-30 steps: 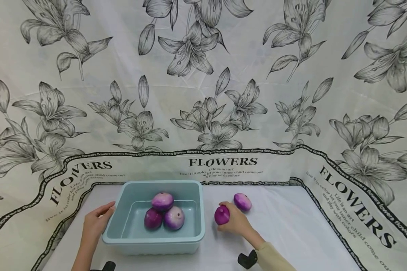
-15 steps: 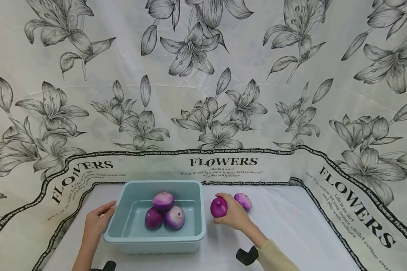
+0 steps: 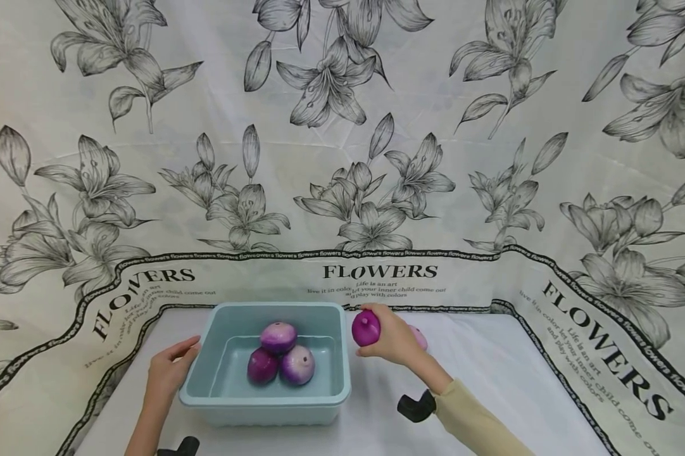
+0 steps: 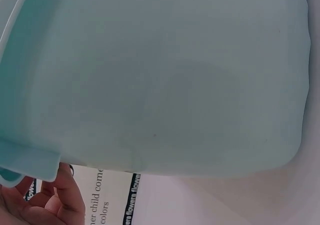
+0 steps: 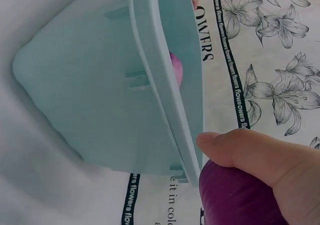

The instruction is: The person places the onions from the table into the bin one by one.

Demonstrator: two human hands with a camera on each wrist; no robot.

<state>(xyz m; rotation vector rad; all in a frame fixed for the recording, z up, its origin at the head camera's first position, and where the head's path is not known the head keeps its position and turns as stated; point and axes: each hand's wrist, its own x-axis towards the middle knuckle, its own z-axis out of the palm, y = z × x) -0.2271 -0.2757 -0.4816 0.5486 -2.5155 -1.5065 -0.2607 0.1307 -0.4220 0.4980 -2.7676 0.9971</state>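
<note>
Purple onion (image 3: 366, 328) is clamped in the right hand (image 3: 396, 339), fingers toward the table's (image 3: 468, 373) far edge; the left hand (image 3: 168, 367) touches the tub's (image 3: 263, 401) left rim, grip unclear.

Head view faces forward and down; wrist views crowd the bin (image 3: 265, 415).

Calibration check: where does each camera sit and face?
Head: on the head, forward-down at the bin; left hand, right hand, sleeve show.
Left wrist: on that wrist, facing the bin's outside; left hand lower left.
Right wrist: likewise, facing bin and held onion; right hand, lower right.
Head and right wrist share the held onion.
</note>
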